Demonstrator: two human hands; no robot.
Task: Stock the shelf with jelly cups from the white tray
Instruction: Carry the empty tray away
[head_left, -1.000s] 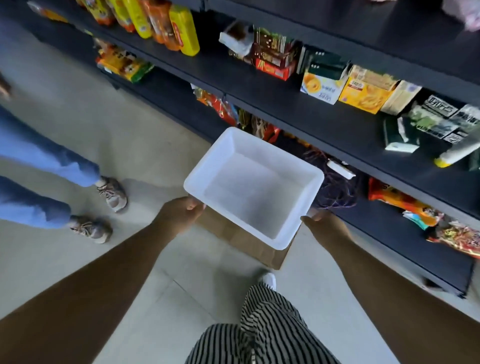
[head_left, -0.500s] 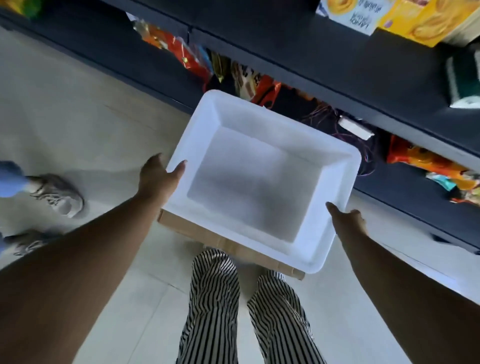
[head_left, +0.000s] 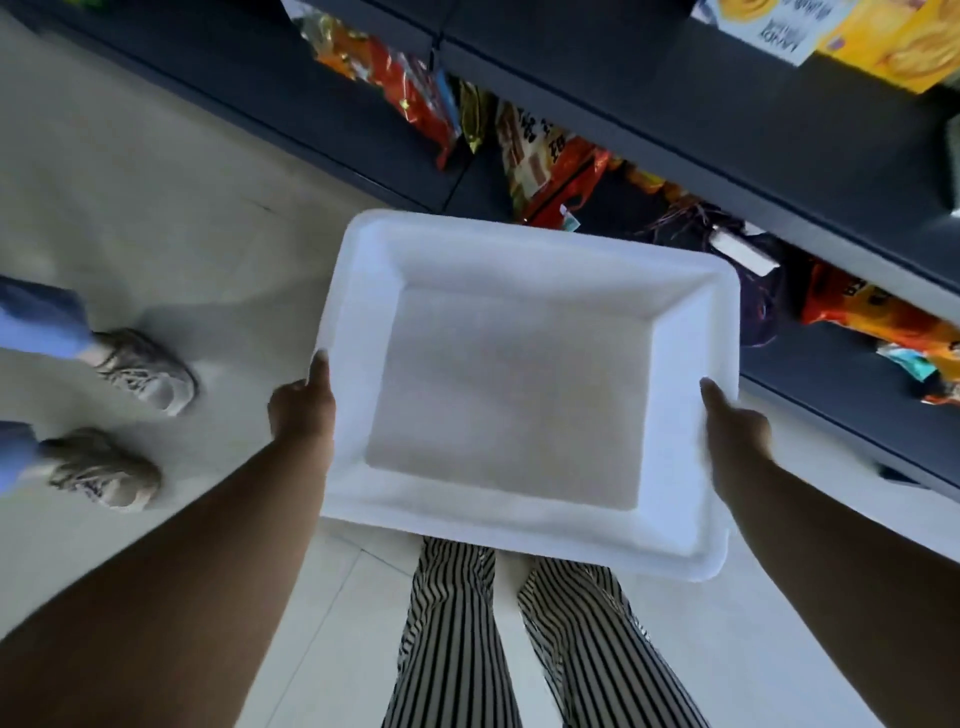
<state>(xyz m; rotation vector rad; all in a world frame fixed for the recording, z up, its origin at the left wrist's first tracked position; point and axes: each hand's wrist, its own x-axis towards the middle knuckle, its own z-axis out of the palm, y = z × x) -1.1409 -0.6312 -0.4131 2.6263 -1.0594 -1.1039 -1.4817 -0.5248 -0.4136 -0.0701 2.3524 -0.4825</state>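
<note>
- Head camera view, looking straight down: two bare forearms reach in from the lower corners of the frame and meet a white rectangular plastic tray (head_left: 353, 332) held level at centre frame.
- At centre left, the left hand (head_left: 301, 410) clasps the tray's left rim, thumb stretched along the top edge and pointing to the top of the frame; its fingers are hidden below the rim.
- At centre right, the right hand (head_left: 735, 431) clasps the right rim the same way, thumb lying on the rim, fingers out of sight underneath.
- Nothing lies inside the tray; its pale floor is bare and no jelly cups can be seen.
- Below the tray, at bottom centre, are the person's legs in black-and-white striped trousers (head_left: 452, 639) above a pale tiled floor (head_left: 156, 208).
- Across the top of the frame runs a dark grey metal shelf unit (head_left: 649, 104).
- On its lower level, just above the tray, lie red and orange snack packets (head_left: 545, 156) with printed characters too blurred to read.
- In the upper right corner sit yellow biscuit boxes (head_left: 904, 47) beside a white box whose print appears upside down and cannot be made out.
- At the left edge stand another person's two beige trainers (head_left: 140, 374) and blue trouser legs.
</note>
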